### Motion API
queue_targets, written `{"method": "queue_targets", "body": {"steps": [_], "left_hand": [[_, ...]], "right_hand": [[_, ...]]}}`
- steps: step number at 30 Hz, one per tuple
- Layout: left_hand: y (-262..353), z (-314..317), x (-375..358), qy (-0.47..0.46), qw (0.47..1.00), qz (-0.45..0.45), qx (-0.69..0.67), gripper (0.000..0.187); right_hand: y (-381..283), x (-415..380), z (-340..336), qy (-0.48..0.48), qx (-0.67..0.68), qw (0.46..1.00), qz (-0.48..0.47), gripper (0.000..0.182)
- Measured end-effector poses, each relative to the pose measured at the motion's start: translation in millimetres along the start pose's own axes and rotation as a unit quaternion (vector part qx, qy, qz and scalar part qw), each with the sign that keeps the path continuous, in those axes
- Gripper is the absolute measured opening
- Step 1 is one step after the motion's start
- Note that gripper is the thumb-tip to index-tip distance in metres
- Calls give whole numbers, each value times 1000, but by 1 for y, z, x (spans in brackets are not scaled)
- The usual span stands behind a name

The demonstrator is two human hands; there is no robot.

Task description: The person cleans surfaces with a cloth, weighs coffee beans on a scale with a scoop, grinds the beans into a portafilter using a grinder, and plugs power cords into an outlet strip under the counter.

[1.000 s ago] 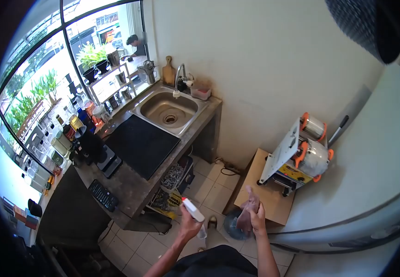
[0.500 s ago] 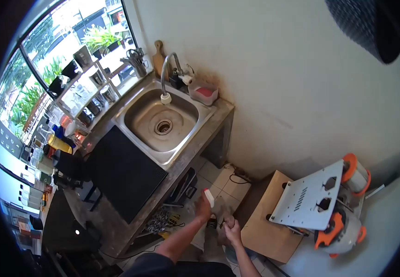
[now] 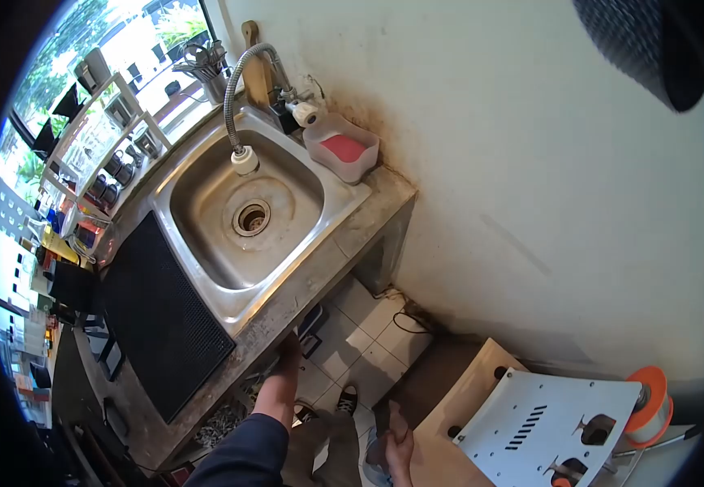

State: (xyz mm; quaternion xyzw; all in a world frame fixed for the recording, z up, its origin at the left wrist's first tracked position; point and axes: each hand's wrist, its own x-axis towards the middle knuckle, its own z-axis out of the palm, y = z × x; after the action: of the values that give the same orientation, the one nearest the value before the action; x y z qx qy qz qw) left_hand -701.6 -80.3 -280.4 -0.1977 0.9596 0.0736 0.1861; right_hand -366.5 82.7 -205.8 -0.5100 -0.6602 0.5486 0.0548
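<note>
My left hand (image 3: pixel 289 347) reaches in under the front edge of the concrete counter (image 3: pixel 319 280). It lies in shadow and its fingers are hidden, as is anything in them. Low in the view, my right hand (image 3: pixel 400 445) is closed beside the wooden box (image 3: pixel 441 442). Something brownish shows at its fingers, but I cannot tell what it is. A grey-blue rounded thing (image 3: pixel 374 467) is just below and left of this hand. Above my left arm, a black ribbed mat (image 3: pixel 161 316) covers the counter beside the steel sink (image 3: pixel 242 276).
A flexible faucet (image 3: pixel 242 105) hangs over the sink, with a plastic tub (image 3: pixel 350 162) holding something red behind it. A shelf (image 3: pixel 116 138) with cups stands by the window. A white metal plate (image 3: pixel 530 430) and an orange-rimmed spool (image 3: pixel 652 406) are at lower right.
My left hand, which held up a small white thing with a red end, has moved left and under the counter edge. My right hand is lower; the view has shifted closer to the sink.
</note>
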Motion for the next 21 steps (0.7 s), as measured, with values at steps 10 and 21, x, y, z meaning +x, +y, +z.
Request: {"method": "queue_targets", "body": {"steps": [10,21], "left_hand": [[-18,17,13,-41,998,11,44,64],[60,29,-173,-474,765,46,-433,83]], "right_hand": [[-6,24,-1,-79,23,994,68,55],[-82,62,25,-142,-88,980,-109,107]]}}
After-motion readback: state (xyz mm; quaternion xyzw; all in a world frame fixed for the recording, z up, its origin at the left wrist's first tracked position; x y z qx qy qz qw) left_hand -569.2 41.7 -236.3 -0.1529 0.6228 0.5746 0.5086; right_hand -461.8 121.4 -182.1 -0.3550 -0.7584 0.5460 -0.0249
